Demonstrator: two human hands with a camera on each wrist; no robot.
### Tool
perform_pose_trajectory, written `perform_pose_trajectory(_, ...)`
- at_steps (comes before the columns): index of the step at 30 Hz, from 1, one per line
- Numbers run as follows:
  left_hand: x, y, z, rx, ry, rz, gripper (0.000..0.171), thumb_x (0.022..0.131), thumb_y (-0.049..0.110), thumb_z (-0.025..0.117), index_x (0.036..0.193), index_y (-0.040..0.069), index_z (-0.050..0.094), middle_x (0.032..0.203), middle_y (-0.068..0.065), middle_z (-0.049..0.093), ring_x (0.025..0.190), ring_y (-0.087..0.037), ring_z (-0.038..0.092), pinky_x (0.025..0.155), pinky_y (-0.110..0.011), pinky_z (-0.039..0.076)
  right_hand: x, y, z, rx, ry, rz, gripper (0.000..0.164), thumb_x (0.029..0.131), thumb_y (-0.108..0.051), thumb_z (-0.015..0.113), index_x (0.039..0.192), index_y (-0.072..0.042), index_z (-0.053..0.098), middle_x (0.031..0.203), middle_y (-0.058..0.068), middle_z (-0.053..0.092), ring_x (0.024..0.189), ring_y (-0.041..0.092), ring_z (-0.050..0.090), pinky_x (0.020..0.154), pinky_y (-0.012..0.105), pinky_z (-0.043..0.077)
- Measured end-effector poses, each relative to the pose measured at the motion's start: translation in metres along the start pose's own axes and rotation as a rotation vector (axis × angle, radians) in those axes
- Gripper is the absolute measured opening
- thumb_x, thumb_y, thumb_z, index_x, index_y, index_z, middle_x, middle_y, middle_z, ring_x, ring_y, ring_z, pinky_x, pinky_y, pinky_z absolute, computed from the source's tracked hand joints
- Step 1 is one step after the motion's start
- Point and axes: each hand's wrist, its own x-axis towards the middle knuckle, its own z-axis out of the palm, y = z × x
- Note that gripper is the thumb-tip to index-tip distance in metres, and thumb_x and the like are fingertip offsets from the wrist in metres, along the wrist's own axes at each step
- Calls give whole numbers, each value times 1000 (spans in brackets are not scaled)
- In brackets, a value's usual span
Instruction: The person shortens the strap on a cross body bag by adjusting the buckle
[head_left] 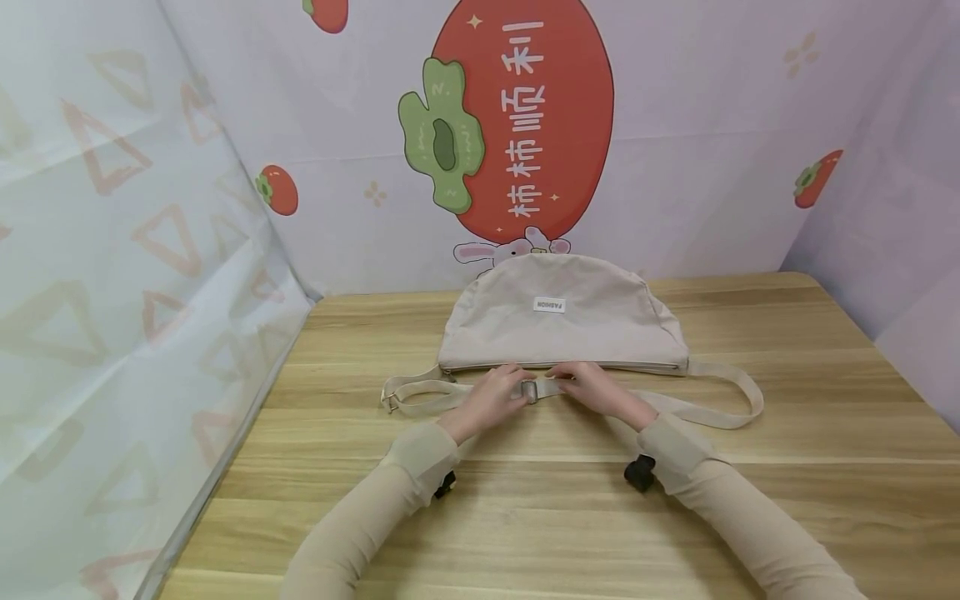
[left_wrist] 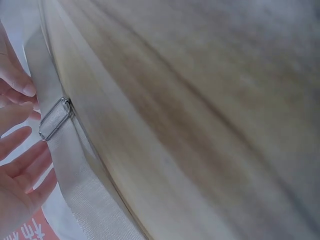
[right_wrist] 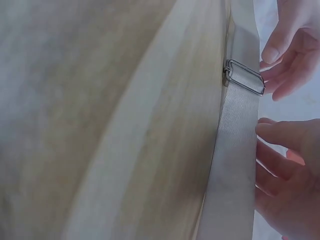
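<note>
A cream half-moon bag (head_left: 562, 329) with a white FASHION label lies flat on the table, its zipped edge towards me. In front of that edge runs its webbing strap (head_left: 420, 407), with a metal slide buckle (head_left: 530, 391) near the middle. My left hand (head_left: 493, 398) is just left of the buckle. In the left wrist view its spread fingers (left_wrist: 31, 165) reach the strap's edge beside the buckle. My right hand (head_left: 596, 390) is right of the buckle, fingertips at the strap. The right wrist view shows the thumb (right_wrist: 275, 131) at the strap's edge, some fingertips hidden behind the webbing.
The strap loops out at the left, where another metal fitting (head_left: 389, 403) shows, and at the right. A wooden table (head_left: 540, 533) carries everything. Behind it hangs a printed cloth (head_left: 690, 200), and another drape (head_left: 112, 292) stands at the left.
</note>
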Motion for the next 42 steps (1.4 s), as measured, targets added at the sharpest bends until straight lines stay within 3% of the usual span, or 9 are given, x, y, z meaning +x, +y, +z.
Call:
perform_pose_trajectory(6, 2, -3, 2, -59, -34, -32, 30, 81, 18, 64, 108, 7, 61, 103, -4, 60, 94, -16, 57, 80, -27, 46, 2, -2, 1, 9, -4, 8, 18, 82, 5, 55, 98, 2, 64, 95, 16, 64, 88, 27, 60, 75, 37, 49)
perform_pose_trajectory(14, 4, -4, 1, -98, -47, -22, 24, 79, 13, 65, 102, 6, 63, 97, -4, 61, 88, -14, 57, 76, -23, 46, 5, -1, 3, 15, -16, 21, 14, 81, 6, 57, 91, 1, 65, 88, 12, 65, 83, 24, 60, 72, 33, 49)
perform_pose_trajectory(19, 4, -3, -1, -132, -52, -42, 29, 77, 16, 67, 104, 7, 62, 100, -3, 61, 90, -14, 57, 78, -23, 46, 6, 4, -1, 104, 0, -24, 13, 82, 4, 57, 88, 0, 67, 88, 12, 66, 85, 26, 60, 74, 36, 48)
perform_pose_trajectory(22, 3, -4, -2, -143, -49, -52, 35, 76, 19, 69, 107, 7, 61, 103, -3, 61, 94, -15, 56, 82, -25, 45, 8, 15, -1, 177, 0, -73, 12, 84, -4, 57, 89, -5, 68, 87, 7, 66, 83, 19, 60, 71, 32, 49)
perform_pose_trajectory(25, 2, -5, -1, -151, -22, -32, 39, 74, 21, 72, 108, 7, 60, 105, -4, 60, 95, -16, 56, 83, -26, 44, 9, 13, -5, 206, -20, -54, 14, 85, -5, 56, 91, -5, 68, 89, 8, 66, 84, 19, 60, 71, 32, 49)
perform_pose_trajectory(32, -3, -4, -2, -171, 82, 37, 45, 68, 19, 76, 109, 6, 60, 101, -6, 60, 92, -19, 56, 82, -29, 44, 7, -11, -17, 211, -65, 89, 19, 83, 6, 52, 95, 2, 66, 97, 17, 64, 93, 30, 58, 80, 37, 48)
perform_pose_trajectory(42, -10, 5, -12, -204, 169, 34, 50, 68, 16, 76, 113, 5, 56, 108, -7, 59, 100, -20, 53, 89, -33, 41, 1, -17, -27, 314, -52, 114, 17, 83, 2, 54, 96, 3, 66, 99, 17, 63, 95, 28, 58, 81, 35, 47)
